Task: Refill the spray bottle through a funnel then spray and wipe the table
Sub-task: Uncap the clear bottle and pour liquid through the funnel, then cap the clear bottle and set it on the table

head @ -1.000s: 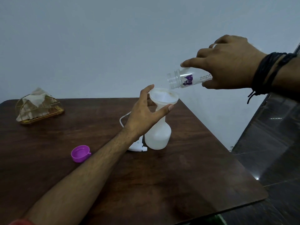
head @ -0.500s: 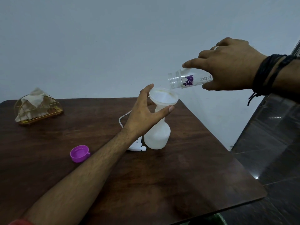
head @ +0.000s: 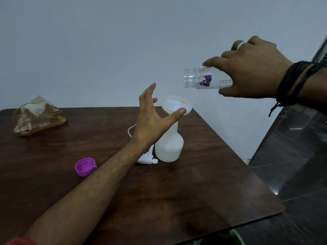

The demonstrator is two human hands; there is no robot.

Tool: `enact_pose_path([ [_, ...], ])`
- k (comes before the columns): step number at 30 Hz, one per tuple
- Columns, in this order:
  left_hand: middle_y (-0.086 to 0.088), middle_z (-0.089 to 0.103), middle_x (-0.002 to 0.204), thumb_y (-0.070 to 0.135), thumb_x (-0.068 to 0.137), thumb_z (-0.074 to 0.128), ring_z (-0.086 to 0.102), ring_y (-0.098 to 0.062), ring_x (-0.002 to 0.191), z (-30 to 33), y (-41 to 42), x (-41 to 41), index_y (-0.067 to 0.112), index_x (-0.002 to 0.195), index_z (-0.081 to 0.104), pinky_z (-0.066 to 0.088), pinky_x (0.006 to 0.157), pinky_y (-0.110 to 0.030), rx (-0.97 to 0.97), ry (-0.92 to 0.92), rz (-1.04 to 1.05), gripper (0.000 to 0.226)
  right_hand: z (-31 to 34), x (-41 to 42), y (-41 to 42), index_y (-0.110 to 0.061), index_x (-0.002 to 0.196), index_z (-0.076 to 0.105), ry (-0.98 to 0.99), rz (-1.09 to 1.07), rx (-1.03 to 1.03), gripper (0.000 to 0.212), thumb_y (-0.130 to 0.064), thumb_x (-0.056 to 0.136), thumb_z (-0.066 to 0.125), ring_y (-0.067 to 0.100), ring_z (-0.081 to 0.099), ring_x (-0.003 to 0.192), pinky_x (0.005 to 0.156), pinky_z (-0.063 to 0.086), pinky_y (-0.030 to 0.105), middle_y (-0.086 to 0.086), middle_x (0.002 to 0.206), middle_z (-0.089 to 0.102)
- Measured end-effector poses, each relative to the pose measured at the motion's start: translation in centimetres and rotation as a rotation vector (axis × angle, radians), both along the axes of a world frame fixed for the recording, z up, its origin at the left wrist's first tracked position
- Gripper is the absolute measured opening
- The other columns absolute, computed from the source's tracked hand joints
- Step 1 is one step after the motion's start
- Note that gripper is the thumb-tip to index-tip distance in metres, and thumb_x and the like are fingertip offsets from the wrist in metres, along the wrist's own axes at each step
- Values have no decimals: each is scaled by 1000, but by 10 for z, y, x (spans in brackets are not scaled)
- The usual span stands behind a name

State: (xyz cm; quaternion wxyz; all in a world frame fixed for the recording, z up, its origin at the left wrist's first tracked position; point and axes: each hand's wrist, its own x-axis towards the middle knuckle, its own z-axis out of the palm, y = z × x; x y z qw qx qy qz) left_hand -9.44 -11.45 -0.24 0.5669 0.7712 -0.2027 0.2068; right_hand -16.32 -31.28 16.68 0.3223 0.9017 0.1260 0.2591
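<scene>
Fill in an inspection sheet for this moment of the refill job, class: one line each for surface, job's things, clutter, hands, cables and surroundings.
Surface: dark wooden table, no spill visible.
Job's things: white spray bottle upright with a funnel in its neck; spray head with its thin tube lying beside the bottle; clear bottle tipped on its side, above and right of the funnel; purple cap on the table; cloth in a wire basket at the far left.
Clutter: nothing seen.
Hands: left hand spread open, thumb at the funnel rim; right hand gripping the clear bottle.
Cables: nothing seen.
Surroundings: plain wall, dark tiled floor.
</scene>
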Motion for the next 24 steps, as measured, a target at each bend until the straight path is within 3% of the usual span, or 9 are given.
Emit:
enact_pose_path([
  [3,5,16,160,62,71,79,33,-12,142,8,4,-4,30,157,16,41,112,-42,-31,-32,34,111,5,-8,2,-25,138,49,-45,26,61,68,-46,76,65,40,56,106,78,52,53,4,100,73],
  [6,2,15,160,61,77,74,28,-14,146,24,13,-13,27,157,15,32,113,-33,-99,-68,66,105,16,-23,12,-22,136,46,-69,65,121,74,-59,72,50,42,56,103,79,52,57,6,101,73],
  [9,1,19,159,55,90,65,33,-12,142,43,33,-24,23,155,20,33,100,-15,-221,-117,129,85,21,-40,30,-16,137,46,-81,198,217,80,-62,72,46,42,60,97,87,48,53,10,107,73],
  [12,3,35,149,47,95,61,45,-7,130,46,68,-30,25,145,37,39,89,-9,-181,-175,233,60,13,-57,55,-17,138,47,-13,401,500,81,-66,74,55,28,59,88,80,45,40,5,115,69],
  [14,6,51,134,42,96,62,56,0,111,39,95,-29,24,132,53,47,85,-12,-14,-122,256,42,1,-67,74,-21,136,50,70,509,688,79,-67,73,63,14,58,88,75,49,30,-8,113,62],
  [16,9,61,117,38,96,62,60,-1,94,32,123,-27,22,122,62,49,83,-21,255,48,242,31,-19,-68,96,-20,131,52,152,591,852,75,-62,71,71,10,61,83,71,51,22,-15,109,61],
  [18,7,63,111,40,96,62,59,-10,96,21,147,-28,21,121,63,45,85,-27,646,243,231,31,-47,-60,119,-18,123,53,261,652,1029,69,-52,69,80,9,65,81,73,54,28,-13,105,67],
  [20,3,66,118,46,94,62,60,-16,102,7,166,-30,24,123,61,50,90,-33,977,408,239,36,-79,-47,143,-17,117,54,394,673,1212,64,-42,68,86,7,68,87,79,58,34,-9,105,69],
  [24,5,57,135,67,81,66,56,-20,118,-20,188,-39,36,138,49,50,98,-45,1193,665,222,66,-137,-10,182,-18,119,52,599,575,1492,58,-31,74,88,10,69,97,90,58,40,-8,107,69],
])
